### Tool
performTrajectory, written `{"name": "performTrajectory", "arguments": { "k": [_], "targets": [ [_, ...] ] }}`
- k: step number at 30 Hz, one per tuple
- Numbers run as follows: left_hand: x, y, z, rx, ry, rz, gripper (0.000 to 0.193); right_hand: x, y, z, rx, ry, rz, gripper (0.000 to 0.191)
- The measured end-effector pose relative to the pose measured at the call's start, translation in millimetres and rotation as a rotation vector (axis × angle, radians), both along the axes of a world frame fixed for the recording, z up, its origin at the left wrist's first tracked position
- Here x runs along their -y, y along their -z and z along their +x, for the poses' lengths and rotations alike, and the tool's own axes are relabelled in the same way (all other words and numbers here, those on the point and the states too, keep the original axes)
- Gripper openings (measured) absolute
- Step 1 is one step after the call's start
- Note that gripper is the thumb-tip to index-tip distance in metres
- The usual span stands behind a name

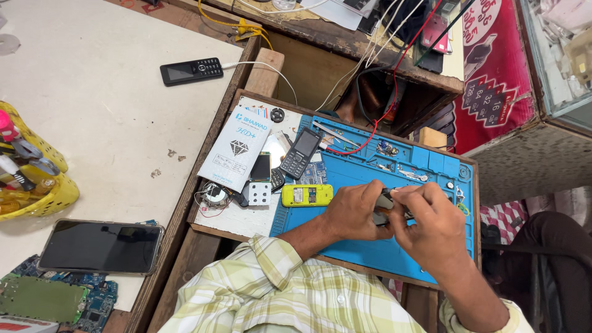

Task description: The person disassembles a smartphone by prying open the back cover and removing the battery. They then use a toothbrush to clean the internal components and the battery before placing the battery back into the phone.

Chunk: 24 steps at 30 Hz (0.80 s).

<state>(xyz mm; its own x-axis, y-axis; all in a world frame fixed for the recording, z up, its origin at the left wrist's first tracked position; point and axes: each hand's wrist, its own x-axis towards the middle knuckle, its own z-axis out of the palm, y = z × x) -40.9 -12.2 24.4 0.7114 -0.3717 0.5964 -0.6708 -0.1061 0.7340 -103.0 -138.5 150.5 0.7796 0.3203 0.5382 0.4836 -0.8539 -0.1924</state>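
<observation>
Blue mat (364, 246) on a crowded tabletop (246, 219). Left hand (353, 213) and right hand (431, 225) both pinching one small dark part (385, 202). Could slip and get lost among tiny screws (387, 148).

The mat (364, 246) under the hands was bright blue. Just left of the grip lay a yellow-green phone (306, 195); farther left, a black phone (300, 153). The sleeve (265, 296) was pale green-and-white plaid. A red wire (370, 139) curved beyond.
</observation>
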Motion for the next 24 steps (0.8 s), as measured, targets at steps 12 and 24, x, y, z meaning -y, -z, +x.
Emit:
{"name": "performTrajectory", "arguments": {
  "k": [12, 24],
  "targets": [
    [-1.4, -4.5, -1.2, -0.039, -0.084, 0.019, 0.056, -2.0, 19.2, 9.0, 0.153, 0.047, -0.132, 0.024],
    [-4.6, -14.7, -3.3, -0.035, -0.016, 0.050, 0.059, 21.2, -2.2, 21.2, -0.133, -0.066, 0.231, 0.017]
  ]
}}
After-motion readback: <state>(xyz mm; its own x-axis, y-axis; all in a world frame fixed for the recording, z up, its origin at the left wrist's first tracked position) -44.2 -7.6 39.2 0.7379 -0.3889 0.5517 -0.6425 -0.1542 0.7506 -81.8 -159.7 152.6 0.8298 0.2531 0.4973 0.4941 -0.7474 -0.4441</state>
